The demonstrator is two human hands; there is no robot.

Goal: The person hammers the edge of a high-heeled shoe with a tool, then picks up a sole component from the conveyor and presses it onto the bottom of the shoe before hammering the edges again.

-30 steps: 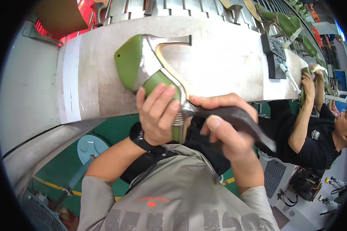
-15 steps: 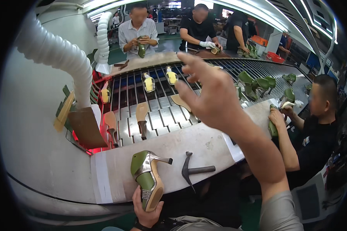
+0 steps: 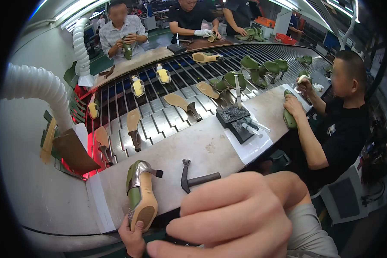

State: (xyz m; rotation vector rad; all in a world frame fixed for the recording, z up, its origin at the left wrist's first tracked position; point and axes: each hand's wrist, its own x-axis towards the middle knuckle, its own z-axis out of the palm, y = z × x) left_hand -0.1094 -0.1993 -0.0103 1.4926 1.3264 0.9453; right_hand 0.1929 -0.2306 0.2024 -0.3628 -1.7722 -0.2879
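My left hand grips a green high-heeled shoe by its toe end at the bench's front edge. Its tan sole faces me, a metallic silver band wraps the back, and the heel points right. Close to the camera, my right hand looms large with its fingers loosely bent and somewhat apart. Nothing shows in it, though its palm is hidden. Beyond that hand lies a hammer with a dark handle, untouched on the bench.
Behind the bench runs a slatted conveyor carrying soles with heels and green shoes. Brushes stand by a black block. A white hose hangs left. A co-worker handles a shoe at right; others work across the conveyor.
My right hand has come down from over the conveyor toward me, its fingers bending more. The shoe has turned, showing more sole. The whole view has shifted, and the black block is uncovered.
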